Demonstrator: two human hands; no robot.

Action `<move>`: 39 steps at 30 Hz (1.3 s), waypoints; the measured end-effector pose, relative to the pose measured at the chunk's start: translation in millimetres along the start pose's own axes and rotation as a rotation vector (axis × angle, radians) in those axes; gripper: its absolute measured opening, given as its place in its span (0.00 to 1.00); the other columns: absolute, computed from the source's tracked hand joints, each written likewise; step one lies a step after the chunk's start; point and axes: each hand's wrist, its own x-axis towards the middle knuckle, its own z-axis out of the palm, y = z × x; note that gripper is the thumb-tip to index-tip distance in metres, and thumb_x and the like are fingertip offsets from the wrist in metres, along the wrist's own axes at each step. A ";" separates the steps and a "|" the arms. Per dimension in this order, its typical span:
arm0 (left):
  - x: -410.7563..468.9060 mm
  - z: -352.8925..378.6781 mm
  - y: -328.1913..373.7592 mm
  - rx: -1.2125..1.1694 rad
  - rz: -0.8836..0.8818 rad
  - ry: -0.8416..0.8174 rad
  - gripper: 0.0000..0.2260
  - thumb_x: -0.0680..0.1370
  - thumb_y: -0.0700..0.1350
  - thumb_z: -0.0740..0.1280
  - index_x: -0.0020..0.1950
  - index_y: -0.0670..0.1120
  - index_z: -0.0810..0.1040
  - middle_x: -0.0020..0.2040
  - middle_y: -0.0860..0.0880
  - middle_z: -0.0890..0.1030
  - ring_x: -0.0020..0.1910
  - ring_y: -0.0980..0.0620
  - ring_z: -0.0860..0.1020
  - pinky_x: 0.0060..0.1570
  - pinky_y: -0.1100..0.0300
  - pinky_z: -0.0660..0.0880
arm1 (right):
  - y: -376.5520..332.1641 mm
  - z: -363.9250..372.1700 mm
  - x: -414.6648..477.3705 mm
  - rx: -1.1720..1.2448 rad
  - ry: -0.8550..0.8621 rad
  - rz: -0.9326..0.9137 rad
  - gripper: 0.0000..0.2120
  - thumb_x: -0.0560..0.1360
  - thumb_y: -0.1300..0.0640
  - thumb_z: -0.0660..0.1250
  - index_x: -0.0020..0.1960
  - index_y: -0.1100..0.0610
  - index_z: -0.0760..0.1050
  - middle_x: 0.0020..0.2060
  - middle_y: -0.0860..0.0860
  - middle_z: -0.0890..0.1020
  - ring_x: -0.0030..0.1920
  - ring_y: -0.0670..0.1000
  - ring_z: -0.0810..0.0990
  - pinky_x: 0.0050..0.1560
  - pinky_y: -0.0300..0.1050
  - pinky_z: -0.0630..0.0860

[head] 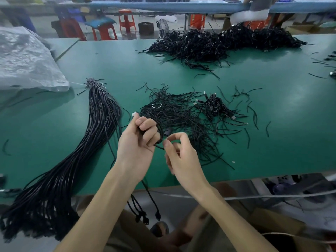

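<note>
Head view: left hand (138, 142) clenches the coiled cable (160, 132) so it can't spring; right hand (181, 157), at four o'clock, pinches its tail.

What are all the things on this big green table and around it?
table: one, green, fills the middle
bundle: one, black, left, hanging over the near edge
ties: many, black, loose in the middle
ring: one, white, on the ties
small heap: one, black cables, right of the ties
big heap: one, black cables, far side
plastic: one sheet, clear, far left
stools: several, red, behind the table
coil: one, black, in the left grip
strand: one, black, between the grips
left grip: one, bare, holds the coil
right grip: one, bare, pinches the strand
</note>
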 end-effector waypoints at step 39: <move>-3.9 -43.8 6.2 1.128 0.045 -0.154 0.09 0.71 0.46 0.76 0.47 0.41 0.87 0.36 0.41 0.84 0.34 0.49 0.82 0.35 0.60 0.78 | -0.1 -30.3 14.9 -0.454 -0.147 -0.163 0.26 0.71 0.60 0.78 0.68 0.53 0.78 0.46 0.46 0.76 0.48 0.40 0.74 0.50 0.28 0.67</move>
